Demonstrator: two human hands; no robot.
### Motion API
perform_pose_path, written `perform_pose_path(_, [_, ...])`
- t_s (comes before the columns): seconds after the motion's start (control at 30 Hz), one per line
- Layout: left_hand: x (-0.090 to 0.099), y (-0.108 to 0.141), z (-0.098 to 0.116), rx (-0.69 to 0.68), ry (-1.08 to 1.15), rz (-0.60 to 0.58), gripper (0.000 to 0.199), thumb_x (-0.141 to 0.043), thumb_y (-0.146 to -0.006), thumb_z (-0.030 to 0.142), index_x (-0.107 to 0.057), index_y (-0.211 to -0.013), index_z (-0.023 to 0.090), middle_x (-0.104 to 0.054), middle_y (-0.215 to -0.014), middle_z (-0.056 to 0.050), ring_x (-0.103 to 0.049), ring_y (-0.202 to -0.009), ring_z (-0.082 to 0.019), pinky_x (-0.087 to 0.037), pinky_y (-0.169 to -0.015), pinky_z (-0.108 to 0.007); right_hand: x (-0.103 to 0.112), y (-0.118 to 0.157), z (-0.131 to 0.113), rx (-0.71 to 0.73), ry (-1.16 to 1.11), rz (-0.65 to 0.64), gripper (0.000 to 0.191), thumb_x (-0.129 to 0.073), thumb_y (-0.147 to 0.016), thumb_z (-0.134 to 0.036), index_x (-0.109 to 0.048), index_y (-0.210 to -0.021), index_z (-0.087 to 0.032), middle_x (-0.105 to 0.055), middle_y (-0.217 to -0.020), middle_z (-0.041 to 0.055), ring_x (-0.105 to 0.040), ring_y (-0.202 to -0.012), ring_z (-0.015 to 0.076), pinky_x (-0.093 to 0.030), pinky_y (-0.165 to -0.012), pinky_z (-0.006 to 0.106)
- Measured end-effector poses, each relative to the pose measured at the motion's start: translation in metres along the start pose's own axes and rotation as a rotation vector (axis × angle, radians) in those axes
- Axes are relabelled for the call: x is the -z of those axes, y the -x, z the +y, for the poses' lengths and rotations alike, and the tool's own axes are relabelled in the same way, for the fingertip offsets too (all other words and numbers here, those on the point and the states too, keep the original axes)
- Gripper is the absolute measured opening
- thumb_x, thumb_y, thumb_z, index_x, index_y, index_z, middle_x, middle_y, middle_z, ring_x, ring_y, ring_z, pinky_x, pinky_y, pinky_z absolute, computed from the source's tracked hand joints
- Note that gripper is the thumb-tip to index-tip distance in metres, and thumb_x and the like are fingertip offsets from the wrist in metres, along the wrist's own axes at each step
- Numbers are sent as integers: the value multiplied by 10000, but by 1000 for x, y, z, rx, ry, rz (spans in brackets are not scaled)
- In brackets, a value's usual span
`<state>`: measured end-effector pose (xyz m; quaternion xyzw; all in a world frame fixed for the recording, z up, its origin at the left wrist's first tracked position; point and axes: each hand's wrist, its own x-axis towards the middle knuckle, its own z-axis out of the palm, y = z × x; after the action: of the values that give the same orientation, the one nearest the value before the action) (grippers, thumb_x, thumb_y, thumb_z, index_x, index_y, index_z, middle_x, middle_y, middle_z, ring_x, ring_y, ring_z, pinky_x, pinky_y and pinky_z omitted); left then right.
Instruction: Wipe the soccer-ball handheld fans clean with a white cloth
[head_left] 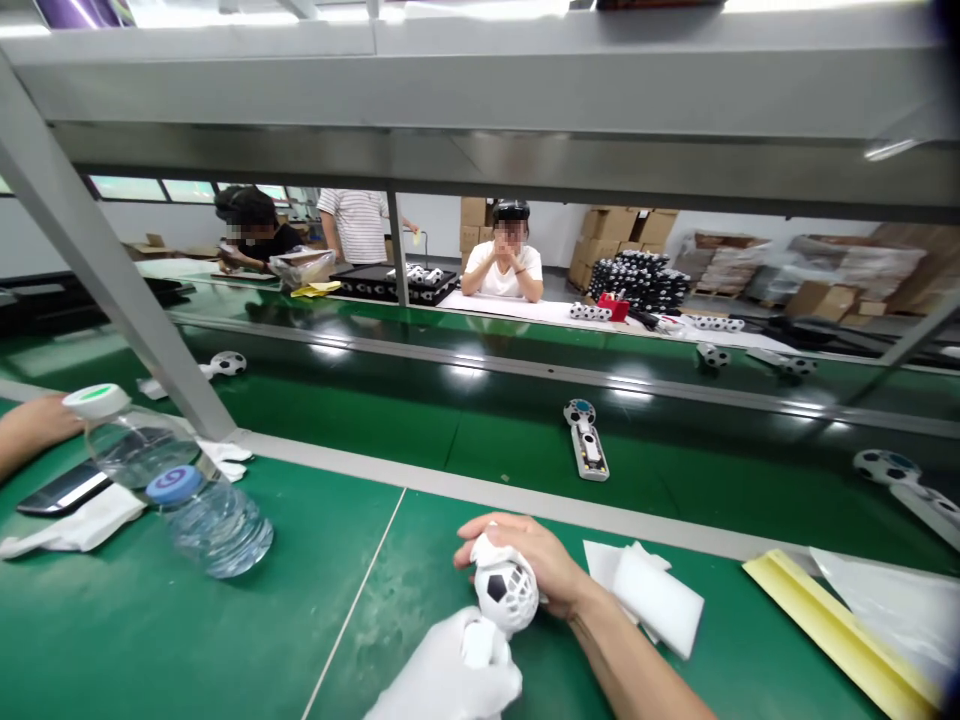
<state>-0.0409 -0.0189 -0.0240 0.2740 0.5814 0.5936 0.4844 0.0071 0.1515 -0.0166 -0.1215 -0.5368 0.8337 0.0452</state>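
A small soccer ball sits at six o'clock above the desk. The gloved left hand clasps its white stem; the bare right hand curls behind — white cloth against the ball. A sponge lies at three o'clock from it.

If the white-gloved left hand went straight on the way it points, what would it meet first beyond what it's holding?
Probably the bare right hand, just past the white ball-headed object with black patches in the white-gloved left hand. Exact depth is unclear.
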Motion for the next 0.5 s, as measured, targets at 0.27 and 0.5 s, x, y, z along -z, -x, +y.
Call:
perform_pose_path(0.27, [13,-9,10,114,95,-18,335,-511,-872,418,-551,-1023,122,-586,-902,-53,-574,-748,-143,-512,-652,-308,-28,11,24,395,8,430,373,-415,-901,-420,-551,-1174,-205,-604,-1159,104,-527,-1095,257,-404,-940,416])
perform_pose_path(0.5, [21,-14,7,138,139,42,343,-494,-874,444,-557,-1017,139,-587,-912,-56,-570,-755,-143,-506,-659,-305,-24,11,24,697,670,346,316,-399,-912,-292,-568,-1176,-254,-608,-1145,67,-502,-1108,234,-375,-968,400])
